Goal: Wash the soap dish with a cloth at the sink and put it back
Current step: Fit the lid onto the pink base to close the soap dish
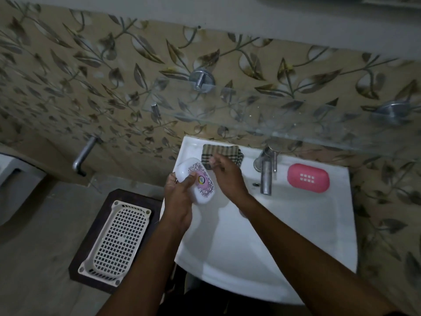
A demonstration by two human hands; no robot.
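Note:
My left hand grips a white soap dish with a pink patterned lid, held over the left rim of the white sink. A folded checked cloth lies on the sink's back left corner. My right hand reaches over the cloth, and its fingertips touch the cloth's front edge. The fingers look loosely bent; whether they pinch the cloth is unclear.
A steel tap stands at the sink's back middle. A pink soap dish lies to the right of it. A glass shelf hangs above the sink. On the floor at left is a white perforated basket on a dark stand.

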